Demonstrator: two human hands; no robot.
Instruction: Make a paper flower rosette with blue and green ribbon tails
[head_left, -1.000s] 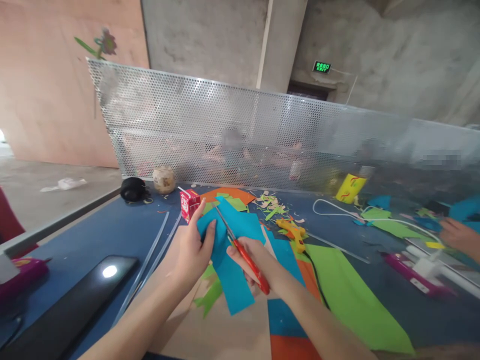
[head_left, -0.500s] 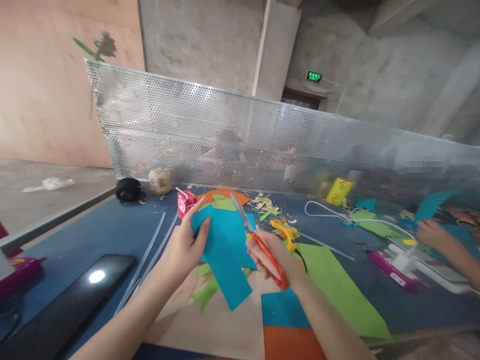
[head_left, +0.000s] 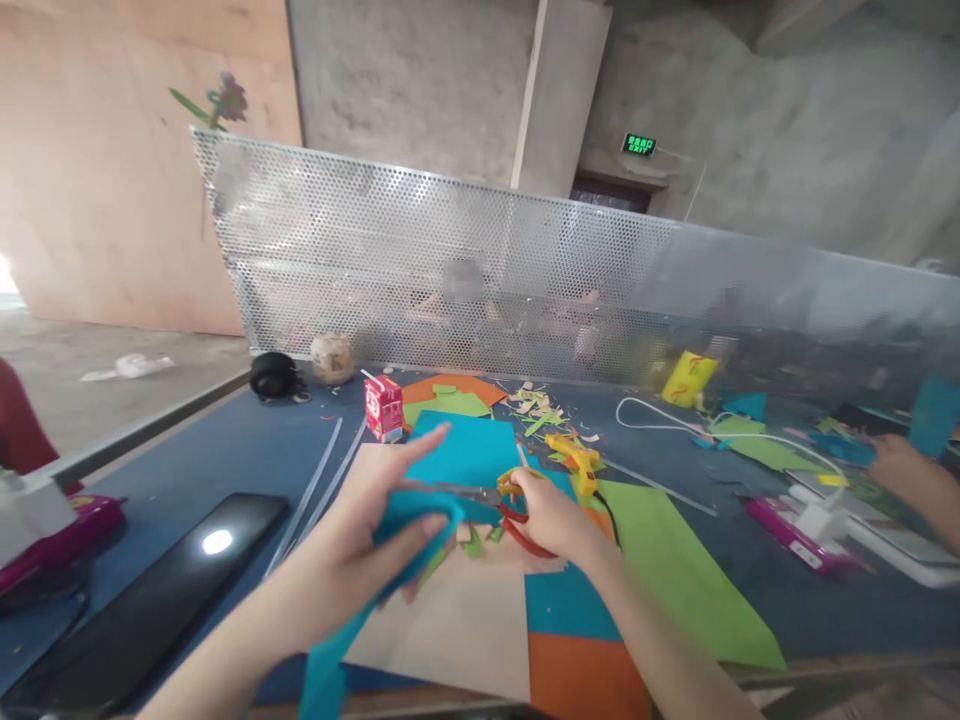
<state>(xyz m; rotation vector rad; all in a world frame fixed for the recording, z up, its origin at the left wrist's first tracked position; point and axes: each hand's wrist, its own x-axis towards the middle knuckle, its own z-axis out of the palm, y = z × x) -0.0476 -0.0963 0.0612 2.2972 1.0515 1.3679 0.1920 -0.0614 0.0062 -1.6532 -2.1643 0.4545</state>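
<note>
My left hand (head_left: 356,545) pinches a bent strip of blue paper (head_left: 330,665) between thumb and fingers, its end hanging toward the table's front edge. My right hand (head_left: 551,512) grips a pair of scissors (head_left: 489,496) with red and yellow handles. The blades point left, toward the held strip; whether they touch it I cannot tell. Behind the scissors lies a flat blue sheet (head_left: 469,440). Beneath my hands is a beige sheet (head_left: 465,630) with green scraps on it.
A pink drink carton (head_left: 385,410) and a yellow glue gun (head_left: 574,455) stand beyond my hands. Green paper (head_left: 682,575) lies right, a black phone-like slab (head_left: 150,600) left. A perforated metal screen (head_left: 420,260) borders the back. Another person's hand (head_left: 904,470) works at the far right.
My left hand has come down and nearer with the blue strip, which is now bent. The scissors have swung from pointing up and away to pointing left. A blue sheet now lies behind them.
</note>
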